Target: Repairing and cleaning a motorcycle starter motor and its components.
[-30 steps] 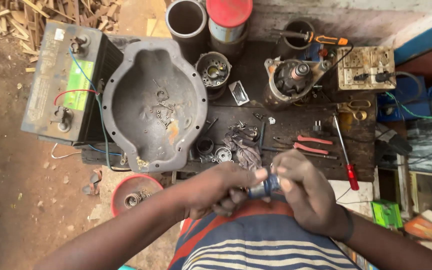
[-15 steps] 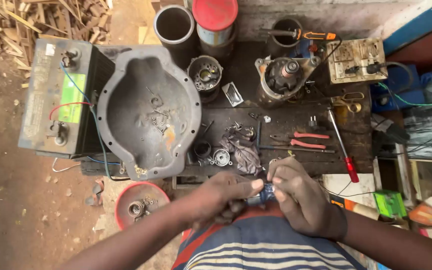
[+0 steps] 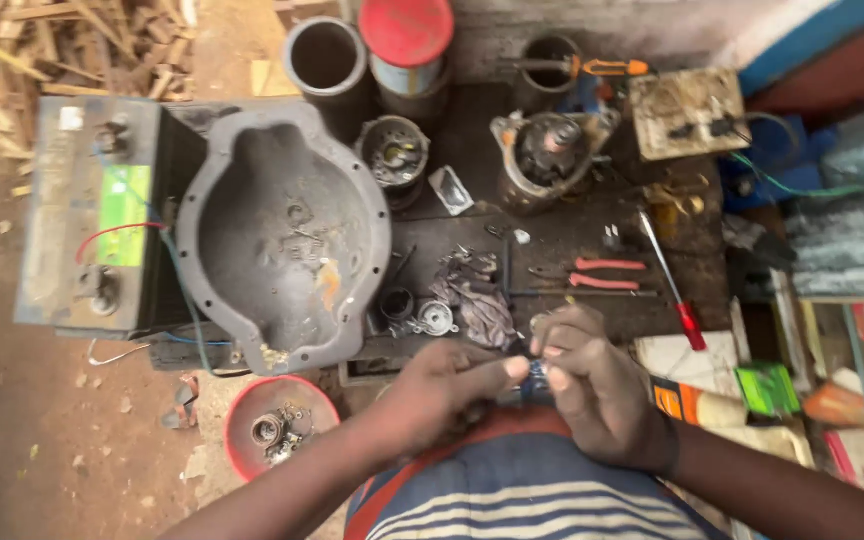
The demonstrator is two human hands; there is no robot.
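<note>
My left hand (image 3: 447,392) and my right hand (image 3: 592,382) meet just above my striped shirt, at the near edge of a dark workbench (image 3: 552,240). Both pinch one small dark-blue part (image 3: 535,374) between their fingertips. Most of that part is hidden by the fingers. A crumpled grey rag (image 3: 477,295) and a small round metal piece (image 3: 436,318) lie just beyond my hands.
A large grey metal housing (image 3: 282,235) rests beside a vehicle battery (image 3: 102,215) on the left. Pliers with red handles (image 3: 602,273), a red-handled screwdriver (image 3: 674,285), a motor body (image 3: 547,155), cylinders and a red-lidded can (image 3: 407,40) crowd the bench. A red bowl of small parts (image 3: 277,440) sits on the dirt floor.
My hands stay together on the small part with only slight finger shifts. The view has drifted a little, so the bench sits lower and nearer.
</note>
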